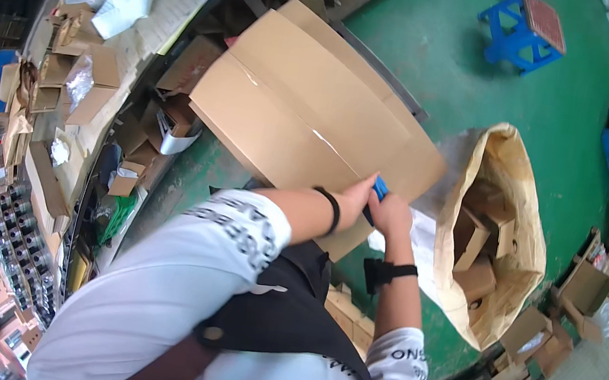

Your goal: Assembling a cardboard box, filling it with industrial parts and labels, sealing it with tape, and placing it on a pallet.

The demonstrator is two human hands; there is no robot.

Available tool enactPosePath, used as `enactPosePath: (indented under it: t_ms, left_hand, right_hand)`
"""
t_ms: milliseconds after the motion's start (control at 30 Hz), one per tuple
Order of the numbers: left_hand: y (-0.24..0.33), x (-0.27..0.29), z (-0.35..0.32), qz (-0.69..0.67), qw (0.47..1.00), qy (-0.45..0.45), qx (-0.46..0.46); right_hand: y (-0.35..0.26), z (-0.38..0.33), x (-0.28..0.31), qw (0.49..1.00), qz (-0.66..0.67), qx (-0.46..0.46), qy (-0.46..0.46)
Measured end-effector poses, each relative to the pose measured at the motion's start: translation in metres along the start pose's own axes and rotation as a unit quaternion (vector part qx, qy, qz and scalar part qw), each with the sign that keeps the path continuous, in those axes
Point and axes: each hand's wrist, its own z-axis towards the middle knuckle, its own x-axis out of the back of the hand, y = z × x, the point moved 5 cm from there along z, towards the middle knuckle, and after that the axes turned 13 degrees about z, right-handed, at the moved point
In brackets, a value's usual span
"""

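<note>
A large closed cardboard box (311, 102) lies in front of me, its flaps meeting along a taped seam. My left hand (356, 196) rests on the box's near corner, a black band on its wrist. My right hand (391, 214), with a black watch on the forearm, is closed around a small blue tool (378, 190) held at that same corner edge. Both hands touch each other there. The tool's tip is hidden by my fingers.
A tall tan paper sack (518, 189) full of small cardboard boxes stands right of the big box. A blue plastic stool (527, 26) sits on the green floor behind. A cluttered workbench (90, 74) with small boxes and plastic bags runs along the left. More loose cartons (581, 293) lie at right.
</note>
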Motion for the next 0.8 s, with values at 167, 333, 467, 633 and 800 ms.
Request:
enactPosePath:
  t_ms: [167,333,467,633,800]
  left_hand:
    - [-0.003,-0.009,-0.039,-0.071,0.996,0.053,-0.029]
    - [-0.020,-0.012,-0.012,-0.158,0.987,-0.030,-0.018]
    - [-0.039,-0.014,0.006,0.002,1.000,0.009,-0.020]
    - [-0.017,-0.001,-0.079,0.266,0.924,-0.216,0.173]
    - [0.052,0.035,-0.161,0.443,0.796,-0.401,-0.096]
  right_hand:
    - [-0.007,-0.008,-0.007,0.997,-0.049,-0.053,-0.002]
    - [0.019,-0.034,-0.027,0.988,-0.117,-0.079,0.061]
    - [0.045,-0.078,-0.007,0.983,-0.036,-0.158,0.091]
    - [0.049,-0.134,0.001,0.879,0.401,-0.030,0.257]
    - [-0.021,-0.165,-0.020,0.805,0.524,0.028,0.278]
